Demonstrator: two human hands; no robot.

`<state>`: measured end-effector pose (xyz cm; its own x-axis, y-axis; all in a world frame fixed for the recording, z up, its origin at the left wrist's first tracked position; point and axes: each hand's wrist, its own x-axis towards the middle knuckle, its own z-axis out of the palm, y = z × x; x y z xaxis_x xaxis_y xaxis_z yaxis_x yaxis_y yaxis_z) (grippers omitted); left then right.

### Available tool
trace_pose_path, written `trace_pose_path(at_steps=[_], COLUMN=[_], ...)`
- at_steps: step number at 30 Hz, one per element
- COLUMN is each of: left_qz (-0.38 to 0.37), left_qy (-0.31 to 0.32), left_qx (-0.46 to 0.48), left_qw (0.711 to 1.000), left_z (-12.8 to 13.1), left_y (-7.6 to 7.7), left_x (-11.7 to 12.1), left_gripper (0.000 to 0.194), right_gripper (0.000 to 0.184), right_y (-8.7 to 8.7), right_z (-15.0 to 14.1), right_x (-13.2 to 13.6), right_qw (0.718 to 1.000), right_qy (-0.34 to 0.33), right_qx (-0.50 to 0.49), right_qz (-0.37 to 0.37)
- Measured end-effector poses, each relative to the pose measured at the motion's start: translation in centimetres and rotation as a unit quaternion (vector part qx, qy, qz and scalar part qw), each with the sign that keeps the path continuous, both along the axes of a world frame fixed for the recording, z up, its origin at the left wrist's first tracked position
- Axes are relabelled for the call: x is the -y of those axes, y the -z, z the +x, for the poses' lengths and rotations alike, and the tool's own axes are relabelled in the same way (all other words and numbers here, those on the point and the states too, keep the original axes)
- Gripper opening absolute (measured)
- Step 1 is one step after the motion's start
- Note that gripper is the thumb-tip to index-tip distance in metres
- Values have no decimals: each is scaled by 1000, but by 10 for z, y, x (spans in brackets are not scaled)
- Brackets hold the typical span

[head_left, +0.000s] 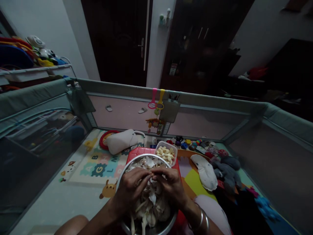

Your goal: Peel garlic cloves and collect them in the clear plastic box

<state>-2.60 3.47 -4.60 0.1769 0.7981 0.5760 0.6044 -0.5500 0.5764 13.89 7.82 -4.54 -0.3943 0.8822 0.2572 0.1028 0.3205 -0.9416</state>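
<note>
Garlic (152, 215) is filling a round metal bowl (119, 179) beside a container of peeled cloves (166, 154) — the left hand (132, 186) and right hand (171, 186) are meeting above it, fingertips pinched together around a small piece — partly hidden.

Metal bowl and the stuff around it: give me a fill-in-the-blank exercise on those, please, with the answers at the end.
1. Both hands meet above a metal bowl that holds bulbs and papery skins of ____.
2. The clear container beyond the bowl holds ____ cloves.
3. Silvery bangles circle the ____ wrist.
4. Of the two loops hanging on the playpen rail, one is pink and the other is ____.

Missing words: garlic; peeled; right; yellow.
</note>
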Motion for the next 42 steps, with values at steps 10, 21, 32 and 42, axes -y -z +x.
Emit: trace_pose_path(at_steps=[10, 21, 32, 42], left_qz=[67, 42, -11, -86], left_qy=[-2, -13, -94, -126], left_qx=[-87, -16, -29, -73], left_qw=[994, 999, 995, 986], left_z=[13, 17, 17, 6], left_y=[-4, -13, 0, 4], left_x=[3, -2, -4, -4], left_gripper=[19, 20, 20, 19], right_gripper=[9, 11, 14, 21], right_y=[1, -4, -10, -3], right_z=[1, -5, -6, 6], right_x=[-5, -3, 2, -11], right_qw=[978, 947, 978, 948], right_qy=[-46, -74, -56, -41], right_qx=[-129, -195, -107, -202], right_qz=[-154, -244, -172, -244])
